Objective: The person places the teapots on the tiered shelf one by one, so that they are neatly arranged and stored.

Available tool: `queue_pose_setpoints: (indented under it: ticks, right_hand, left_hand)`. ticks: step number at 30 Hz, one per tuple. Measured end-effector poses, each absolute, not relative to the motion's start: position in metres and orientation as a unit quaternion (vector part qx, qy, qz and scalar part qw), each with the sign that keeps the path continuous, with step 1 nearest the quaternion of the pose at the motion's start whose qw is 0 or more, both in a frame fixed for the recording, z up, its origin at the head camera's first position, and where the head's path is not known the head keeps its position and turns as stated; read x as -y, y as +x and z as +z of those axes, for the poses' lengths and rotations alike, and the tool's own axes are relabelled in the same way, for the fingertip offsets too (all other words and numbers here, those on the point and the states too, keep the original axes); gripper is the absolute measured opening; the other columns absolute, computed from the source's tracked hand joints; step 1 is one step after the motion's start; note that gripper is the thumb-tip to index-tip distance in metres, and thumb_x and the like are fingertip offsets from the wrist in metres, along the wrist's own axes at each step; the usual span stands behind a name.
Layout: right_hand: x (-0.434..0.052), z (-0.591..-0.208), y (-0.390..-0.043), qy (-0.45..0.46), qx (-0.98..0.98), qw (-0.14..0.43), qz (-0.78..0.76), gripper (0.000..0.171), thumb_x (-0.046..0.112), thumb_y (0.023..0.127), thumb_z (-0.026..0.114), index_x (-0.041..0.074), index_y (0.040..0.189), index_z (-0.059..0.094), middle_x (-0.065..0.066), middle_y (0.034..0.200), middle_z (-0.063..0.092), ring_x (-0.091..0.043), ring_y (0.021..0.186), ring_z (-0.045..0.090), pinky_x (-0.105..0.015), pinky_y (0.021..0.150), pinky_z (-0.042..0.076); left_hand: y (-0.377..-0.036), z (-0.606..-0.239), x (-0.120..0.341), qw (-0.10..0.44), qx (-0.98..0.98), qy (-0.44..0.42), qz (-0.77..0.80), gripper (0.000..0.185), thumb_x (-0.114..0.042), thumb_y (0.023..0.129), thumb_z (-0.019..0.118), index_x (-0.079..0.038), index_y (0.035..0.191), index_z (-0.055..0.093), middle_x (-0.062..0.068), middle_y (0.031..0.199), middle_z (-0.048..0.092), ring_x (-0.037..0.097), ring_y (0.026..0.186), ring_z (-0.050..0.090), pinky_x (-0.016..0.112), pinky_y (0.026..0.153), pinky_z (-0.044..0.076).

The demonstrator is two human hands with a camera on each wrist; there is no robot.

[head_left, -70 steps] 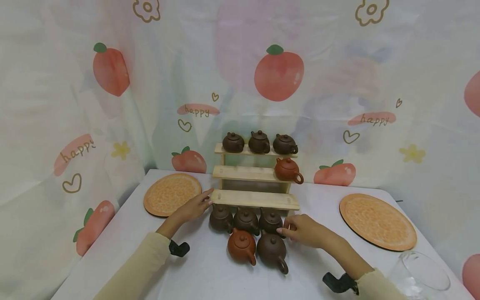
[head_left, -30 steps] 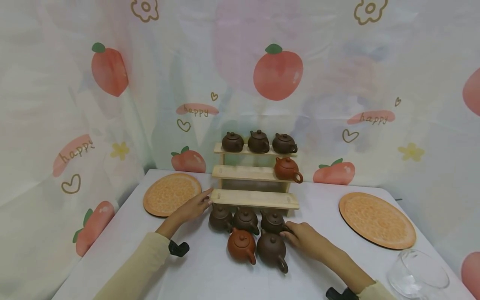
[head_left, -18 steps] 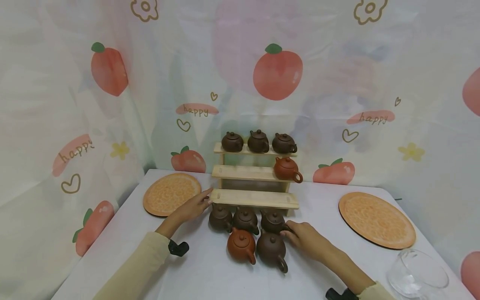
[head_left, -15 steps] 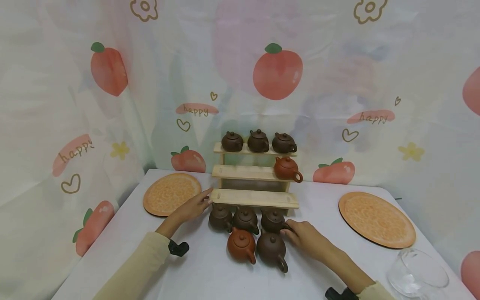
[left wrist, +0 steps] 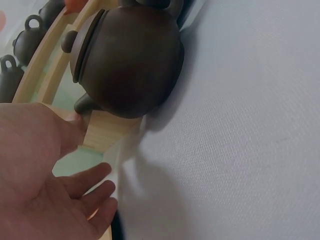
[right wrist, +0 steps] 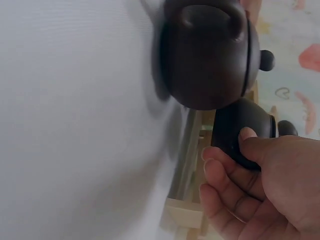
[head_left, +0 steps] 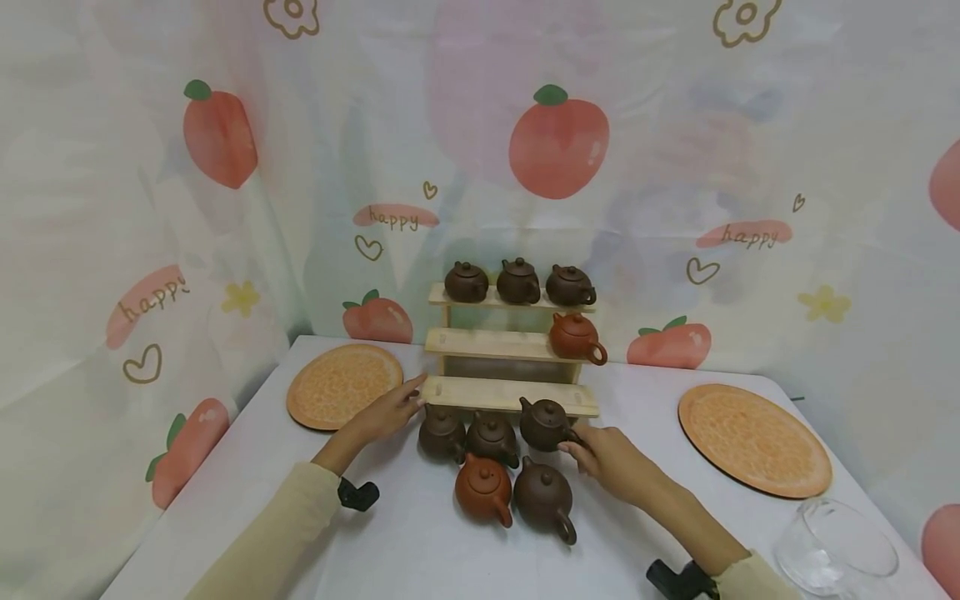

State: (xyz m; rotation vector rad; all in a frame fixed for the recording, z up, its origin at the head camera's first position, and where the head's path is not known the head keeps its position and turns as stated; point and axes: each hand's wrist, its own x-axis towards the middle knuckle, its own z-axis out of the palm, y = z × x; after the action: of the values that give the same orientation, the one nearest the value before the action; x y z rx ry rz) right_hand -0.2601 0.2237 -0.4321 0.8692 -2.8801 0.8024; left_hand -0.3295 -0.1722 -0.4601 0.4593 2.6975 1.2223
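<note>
My right hand (head_left: pixel 618 462) pinches the handle of a dark brown teapot (head_left: pixel 545 425), its lid on. The teapot is raised off the table just before the bottom tier of a wooden stepped shelf (head_left: pixel 495 392). In the right wrist view, the thumb presses against this teapot (right wrist: pixel 239 125). My left hand (head_left: pixel 384 414) rests at the left end of the bottom tier, fingers extended and holding nothing. Two dark teapots (head_left: pixel 491 439) stand on the table before the shelf. Nearer are a red-brown teapot (head_left: pixel 483 490) and another dark teapot (head_left: pixel 542 493).
On the top tier sit three dark teapots (head_left: pixel 518 282); a red-brown teapot (head_left: pixel 576 337) occupies the middle tier's right end. Round orange mats lie left (head_left: pixel 341 387) and right (head_left: pixel 753 440). A clear glass vessel (head_left: pixel 832 546) stands at the near right. Printed cloth hangs behind.
My right hand has taken the dark teapot's handle and lifted the teapot slightly, away from its neighbours and towards the bottom tier. The left hand stays at the shelf's end.
</note>
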Motion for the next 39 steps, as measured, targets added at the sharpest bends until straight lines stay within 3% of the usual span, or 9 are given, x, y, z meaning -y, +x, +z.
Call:
queue_pose_setpoints:
  ticks: [11,24,39]
  right_hand:
    - [-0.213,-0.4,-0.271,0.292,0.921,0.04,0.254,0.02,0.021,0.107,0.065,0.013,0.088,0.061,0.006,0.069,0.061,-0.003,0.061,0.049,-0.023,0.056,0.043]
    - [-0.197,-0.371,-0.297,0.252,0.926,0.102,0.261,0.019,0.018,0.106,0.065,0.006,0.091,0.064,0.002,0.068,0.063,-0.01,0.061,0.053,-0.03,0.06,0.045]
    - [-0.174,-0.358,-0.335,0.213,0.944,0.115,0.226,0.027,0.021,0.108,0.064,0.002,0.088,0.062,-0.005,0.068,0.063,-0.016,0.061,0.059,-0.034,0.06,0.045]
  left_hand:
    - [-0.329,-0.459,0.173,0.071,-0.898,0.151,0.406,0.056,-0.019,0.116,0.043,-0.005,0.167,0.027,0.03,0.158,0.045,0.047,0.146,0.045,0.061,0.115,0.041]
    - [-0.33,-0.46,0.171,0.071,-0.895,0.152,0.413,0.056,-0.018,0.115,0.044,-0.004,0.167,0.027,0.029,0.16,0.044,0.047,0.146,0.045,0.061,0.115,0.042]
    - [-0.331,-0.46,0.172,0.07,-0.896,0.156,0.41,0.056,-0.018,0.115,0.045,-0.004,0.167,0.028,0.028,0.161,0.043,0.047,0.147,0.044,0.061,0.117,0.04]
